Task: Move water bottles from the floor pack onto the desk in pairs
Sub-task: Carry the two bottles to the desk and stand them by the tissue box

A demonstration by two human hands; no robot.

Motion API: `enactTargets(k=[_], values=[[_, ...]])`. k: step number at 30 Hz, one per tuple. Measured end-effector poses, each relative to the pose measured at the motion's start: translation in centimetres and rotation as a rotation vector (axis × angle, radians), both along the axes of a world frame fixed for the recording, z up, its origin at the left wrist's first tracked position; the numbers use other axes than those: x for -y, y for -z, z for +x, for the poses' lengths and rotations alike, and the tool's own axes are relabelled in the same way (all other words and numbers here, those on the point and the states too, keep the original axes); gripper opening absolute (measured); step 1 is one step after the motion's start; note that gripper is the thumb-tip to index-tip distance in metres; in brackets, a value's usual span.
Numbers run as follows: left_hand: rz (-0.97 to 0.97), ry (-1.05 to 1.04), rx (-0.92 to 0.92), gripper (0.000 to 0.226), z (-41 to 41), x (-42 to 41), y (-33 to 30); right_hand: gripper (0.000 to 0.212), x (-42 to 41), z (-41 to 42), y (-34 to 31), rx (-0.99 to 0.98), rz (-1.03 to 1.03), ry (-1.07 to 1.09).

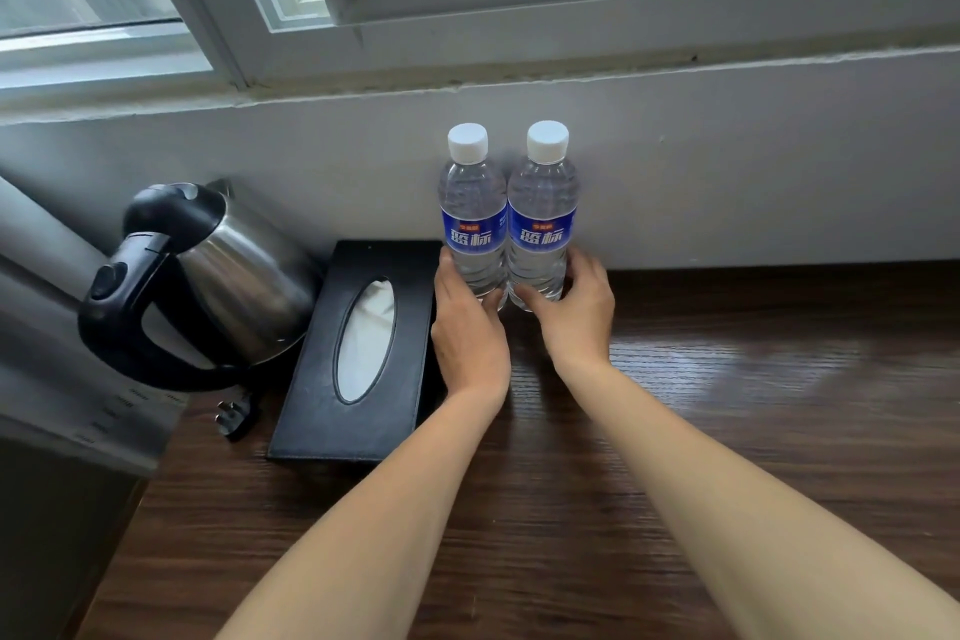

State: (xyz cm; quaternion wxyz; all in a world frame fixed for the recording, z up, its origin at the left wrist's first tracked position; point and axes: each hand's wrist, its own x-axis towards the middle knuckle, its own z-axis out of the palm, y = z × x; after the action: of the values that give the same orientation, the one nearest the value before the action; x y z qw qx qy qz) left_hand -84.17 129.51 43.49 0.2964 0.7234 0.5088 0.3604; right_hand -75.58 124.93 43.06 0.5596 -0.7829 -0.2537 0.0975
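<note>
Two clear water bottles with white caps and blue labels stand upright side by side on the dark wooden desk (727, 431), against the white wall. My left hand (467, 322) grips the base of the left bottle (471, 213). My right hand (576, 312) grips the base of the right bottle (543, 213). The bottles touch each other. The floor pack is out of view.
A black tissue box (358, 353) lies just left of my left hand. A steel kettle with a black handle (208, 276) stands at the far left, its plug (234, 418) on the desk. A window sill runs above the wall.
</note>
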Motion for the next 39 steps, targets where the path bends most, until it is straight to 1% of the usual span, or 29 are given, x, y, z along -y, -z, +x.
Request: enactTargets(k=[2,7,16,20,24,26,28,31,33,37,39], values=[[0.002,-0.011,-0.020,0.068,-0.1,0.2,-0.2,0.058,0.1,0.0,-0.1,0.010,-0.028,0.004],[-0.050,0.002,0.023,0.066,-0.1,0.3,-0.3,0.059,0.0,-0.1,-0.5,-0.006,-0.041,-0.008],[-0.106,0.003,0.038,0.063,0.7,0.2,-1.2,0.059,0.1,-0.2,-1.0,-0.019,-0.064,-0.019],[-0.094,0.043,-0.024,0.066,0.4,0.2,-1.7,0.057,0.5,-0.1,-1.5,-0.022,-0.095,-0.055],[-0.093,0.093,-0.088,0.077,-0.7,1.0,-2.3,0.054,1.6,-0.2,-1.3,-0.092,-0.092,-0.061],[-0.109,0.089,-0.119,0.081,-1.8,2.0,-2.5,0.055,2.6,-0.6,-1.3,-0.155,-0.103,-0.057],[-0.157,0.097,-0.105,0.082,-3.3,2.9,-2.5,0.052,4.1,-1.3,-1.7,-0.240,-0.100,-0.066],[-0.194,0.118,-0.030,0.073,-5.7,4.9,-3.1,0.040,7.1,-3.0,-3.2,-0.327,-0.093,-0.081],[-0.210,0.115,0.027,0.066,-6.9,6.9,-4.7,0.033,9.3,-4.2,-4.8,-0.370,-0.096,-0.103],[-0.235,0.133,0.040,0.054,-9.7,12.5,-9.3,0.026,14.8,-6.6,-9.1,-0.409,-0.099,-0.141],[-0.289,0.174,0.045,0.049,-11.0,15.3,-11.6,0.025,18.2,-7.5,-11.3,-0.420,-0.092,-0.140]])
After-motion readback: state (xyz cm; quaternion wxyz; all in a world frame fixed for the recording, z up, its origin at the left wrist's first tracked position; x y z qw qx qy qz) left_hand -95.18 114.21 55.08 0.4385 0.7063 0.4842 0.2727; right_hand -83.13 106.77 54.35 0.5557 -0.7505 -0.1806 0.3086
